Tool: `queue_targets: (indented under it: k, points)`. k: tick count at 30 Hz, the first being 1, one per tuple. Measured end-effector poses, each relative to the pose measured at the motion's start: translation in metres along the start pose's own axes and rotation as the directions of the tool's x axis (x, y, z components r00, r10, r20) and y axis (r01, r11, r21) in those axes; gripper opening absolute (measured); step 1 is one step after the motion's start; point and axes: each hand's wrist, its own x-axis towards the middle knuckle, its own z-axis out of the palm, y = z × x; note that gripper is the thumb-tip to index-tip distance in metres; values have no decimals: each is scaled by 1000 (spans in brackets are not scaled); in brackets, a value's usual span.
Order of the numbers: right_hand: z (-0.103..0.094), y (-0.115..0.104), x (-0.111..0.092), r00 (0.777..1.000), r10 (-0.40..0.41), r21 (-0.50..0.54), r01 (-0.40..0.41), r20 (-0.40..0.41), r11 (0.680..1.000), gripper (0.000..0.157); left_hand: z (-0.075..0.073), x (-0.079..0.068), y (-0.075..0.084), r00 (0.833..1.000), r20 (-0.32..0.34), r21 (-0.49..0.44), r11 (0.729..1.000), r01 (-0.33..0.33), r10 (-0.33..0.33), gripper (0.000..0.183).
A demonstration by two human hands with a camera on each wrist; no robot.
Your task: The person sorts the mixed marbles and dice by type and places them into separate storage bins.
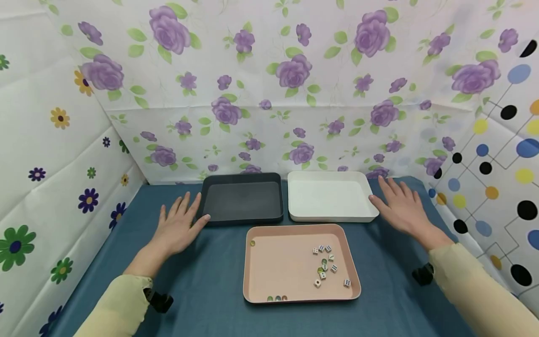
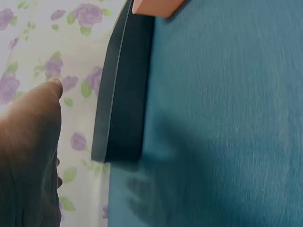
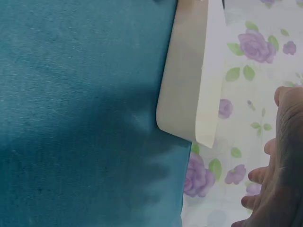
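My left hand (image 1: 177, 228) is spread with straight fingers beside the black tray (image 1: 241, 202), its thumb near the tray's left wall. On the other side, my right hand (image 1: 402, 210) also spreads its fingers, next to the right edge of the white tray (image 1: 330, 196). Neither hand holds anything. In front of these two trays lies a pink tray (image 1: 286, 262). Several white dice (image 1: 323, 275) are scattered over its right half, with a few greenish beads (image 1: 320, 270) among them. Three small glassy beads (image 1: 278, 298) line its front wall, and a yellowish bead (image 1: 252, 243) sits in the far left corner.
A blue cloth (image 1: 202, 290) covers the table. Behind the trays rises a curtain with purple roses (image 1: 293, 71). A flowered sheet (image 1: 38, 140) stands on the left, a dotted one (image 1: 501, 187) on the right. Both wrists wear small black cameras (image 1: 160, 302).
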Motion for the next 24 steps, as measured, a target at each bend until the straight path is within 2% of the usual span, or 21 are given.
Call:
queue_targets:
  k: [6,15,24]
  points:
    - [-3,-1,8,1000,4,24,-4,4,1000,86,-4,-4,15,998,-23,-4,998,-60,60,84]
    - [-4,-5,18,1000,8,28,-8,8,1000,90,-6,-9,32,991,-62,1,993,-116,116,81]
    - [-14,-2,33,995,-16,142,1,99,990,85,-6,-18,51,975,-76,-47,976,-211,208,77]
